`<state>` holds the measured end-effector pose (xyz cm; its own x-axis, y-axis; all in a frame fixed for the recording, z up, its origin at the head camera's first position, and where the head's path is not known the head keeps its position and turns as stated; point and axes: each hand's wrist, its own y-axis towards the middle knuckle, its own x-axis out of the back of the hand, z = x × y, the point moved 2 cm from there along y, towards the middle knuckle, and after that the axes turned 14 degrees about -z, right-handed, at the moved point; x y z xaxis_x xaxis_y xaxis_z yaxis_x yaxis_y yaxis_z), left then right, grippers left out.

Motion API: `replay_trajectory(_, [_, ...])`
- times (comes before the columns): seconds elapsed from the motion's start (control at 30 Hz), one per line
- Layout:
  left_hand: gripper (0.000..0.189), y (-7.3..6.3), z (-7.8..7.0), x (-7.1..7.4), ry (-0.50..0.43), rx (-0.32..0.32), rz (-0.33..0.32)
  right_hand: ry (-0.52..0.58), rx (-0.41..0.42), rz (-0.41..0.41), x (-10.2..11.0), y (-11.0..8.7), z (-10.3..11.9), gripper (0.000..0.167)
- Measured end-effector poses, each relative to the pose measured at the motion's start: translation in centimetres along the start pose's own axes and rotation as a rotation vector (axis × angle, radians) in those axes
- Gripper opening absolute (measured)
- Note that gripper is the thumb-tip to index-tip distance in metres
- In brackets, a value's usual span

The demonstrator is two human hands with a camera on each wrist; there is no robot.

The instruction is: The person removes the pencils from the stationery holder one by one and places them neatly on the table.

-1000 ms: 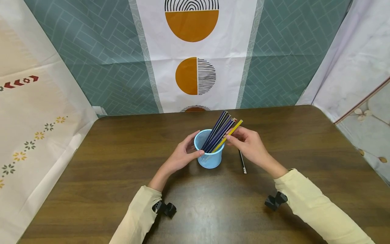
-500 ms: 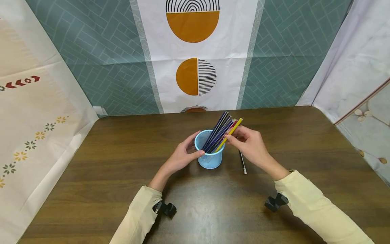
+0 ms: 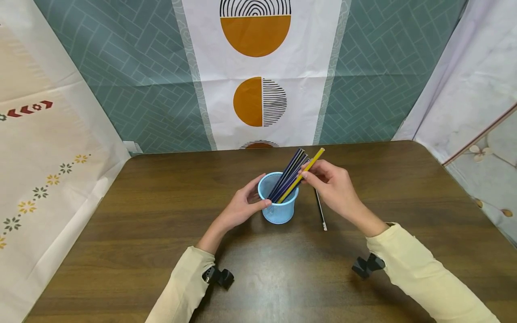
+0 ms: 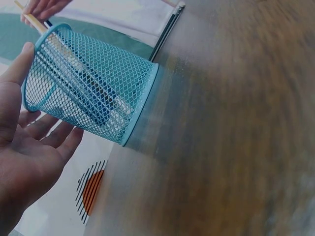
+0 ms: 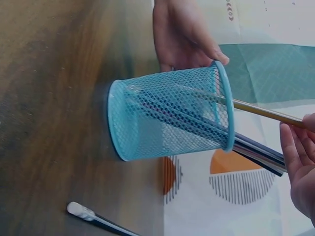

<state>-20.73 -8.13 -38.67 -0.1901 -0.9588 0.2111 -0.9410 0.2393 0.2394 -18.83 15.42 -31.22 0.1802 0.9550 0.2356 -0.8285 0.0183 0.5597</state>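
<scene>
A light-blue mesh pencil cup stands upright on the table, holding several dark pencils that lean to the right. My left hand holds the cup from its left side, thumb at the near rim and fingers behind. Between thumb and fingers, my right hand pinches a yellow pencil, whose lower end is inside the cup. The right wrist view shows this pencil slanting out over the rim, apart from the dark bunch.
A black pencil with a white eraser end lies on the brown wooden table, right of the cup. A patterned cloth hangs behind the table's back edge. Pale fabric hangs on the right.
My right hand has moved slightly up and right, raising the yellow pencil's top end. The left hand and the cup have stayed in place.
</scene>
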Motion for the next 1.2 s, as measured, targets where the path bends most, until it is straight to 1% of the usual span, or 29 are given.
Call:
replay_trajectory(0.07, [0.071,0.0,0.0,0.0,-0.001,0.005,0.0,-0.003,0.021,-0.005,0.1,0.2,0.3,0.012])
replay_trajectory(0.3, [0.07,0.0,0.0,-0.1,-0.011,0.018,0.007,-0.032,0.148,-0.039,0.3,0.9,1.3,0.01])
replay_trajectory(0.4, [0.069,0.1,0.1,-0.1,-0.011,0.016,0.006,-0.027,0.166,-0.049,0.4,1.3,1.7,0.01])
replay_trajectory(0.53, [0.07,0.1,0.1,0.0,-0.007,0.009,0.004,-0.027,0.153,-0.044,0.7,1.7,2.2,0.011])
replay_trajectory(0.77, [0.072,0.0,0.1,0.0,-0.013,-0.002,0.005,0.022,0.122,-0.013,1.2,2.2,2.9,0.014])
replay_trajectory(1.0, [0.069,0.0,0.3,-0.1,-0.023,-0.007,0.001,0.086,0.13,-0.04,1.8,2.8,3.2,0.019])
replay_trajectory(1.17, [0.07,0.1,0.3,-0.1,-0.019,-0.009,-0.003,0.125,0.11,-0.064,2.1,3.1,3.2,0.014])
replay_trajectory(1.2, [0.07,0.1,0.3,-0.1,-0.02,-0.01,-0.003,0.135,0.103,-0.072,2.1,3.2,3.2,0.016])
